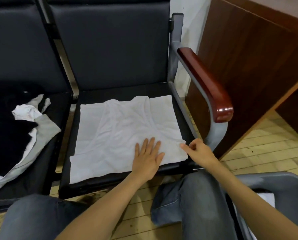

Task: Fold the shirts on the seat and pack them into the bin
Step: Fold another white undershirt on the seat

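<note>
**White shirt flat on the seat, right hand at its near right corner**

The seat [70, 170] fills the middle of the frame, and the white shirt [120, 129] lies spread on it, nearly covering the cushion. Its long axis looks to run from lower left to upper right, with the neckline toward the upper right. A pile [20, 125] of dark and pale clothes sits on the next seat at the left edge. The bin [274, 179] shows only as a grey rim at lower right, some white cloth inside.

The left hand [149, 160] lies palm down on the shirt's near edge, fingers [152, 143] spread wide and flat, pinning the cloth. The right hand [199, 151] sits just right of it, at the shirt's near right corner; its fingers [185, 146] are curled narrow, and appear to pinch the hem. That corner is nearest the right hand, so a fold would likely carry it leftward across the shirt.
</note>
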A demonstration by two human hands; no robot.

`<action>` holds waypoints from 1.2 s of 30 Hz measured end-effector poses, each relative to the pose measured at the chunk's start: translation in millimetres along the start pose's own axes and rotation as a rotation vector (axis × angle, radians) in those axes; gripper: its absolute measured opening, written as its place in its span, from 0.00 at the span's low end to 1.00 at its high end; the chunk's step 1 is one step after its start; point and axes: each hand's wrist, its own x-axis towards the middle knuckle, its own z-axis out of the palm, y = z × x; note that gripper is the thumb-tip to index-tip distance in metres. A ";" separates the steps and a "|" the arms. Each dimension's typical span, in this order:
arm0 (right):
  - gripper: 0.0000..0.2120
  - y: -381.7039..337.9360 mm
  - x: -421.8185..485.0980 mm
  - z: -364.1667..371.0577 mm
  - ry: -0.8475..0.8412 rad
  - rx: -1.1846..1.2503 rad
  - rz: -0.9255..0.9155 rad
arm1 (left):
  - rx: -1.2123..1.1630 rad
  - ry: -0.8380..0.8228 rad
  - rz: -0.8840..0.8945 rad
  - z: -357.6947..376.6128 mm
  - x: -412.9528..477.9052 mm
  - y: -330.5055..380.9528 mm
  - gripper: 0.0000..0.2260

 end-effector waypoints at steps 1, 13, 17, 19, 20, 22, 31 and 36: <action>0.18 0.8 0.2 2.3 -0.028 -0.043 -0.013 | -0.007 0.002 -0.004 -0.6 -0.5 1.0 0.37; 0.05 1.0 1.7 5.7 0.055 -0.111 -0.297 | 0.028 0.002 -0.003 4.0 2.0 -2.4 0.31; 0.12 18.6 0.9 0.4 0.028 -0.104 -0.110 | -0.011 -0.037 0.008 -0.3 0.4 -4.3 0.25; 0.15 22.1 -1.3 -2.8 -0.017 -0.125 -0.025 | -0.035 -0.067 0.019 -3.7 1.0 -4.8 0.25; 0.16 22.0 -1.3 -4.0 -0.043 -0.153 -0.004 | -0.066 -0.088 0.017 -6.3 1.2 -4.4 0.25; 0.17 16.3 -0.2 -6.9 -0.051 -0.185 -0.020 | -0.124 -0.087 0.006 -11.6 0.2 -3.3 0.24; 0.28 -16.8 7.0 29.4 -0.404 -0.731 -0.353 | 0.065 0.040 -0.078 -17.6 -23.1 -56.7 0.48; 0.31 -33.3 8.6 23.3 -0.500 -0.844 -0.202 | -0.152 -0.110 -0.038 -35.0 -45.5 -103.7 0.34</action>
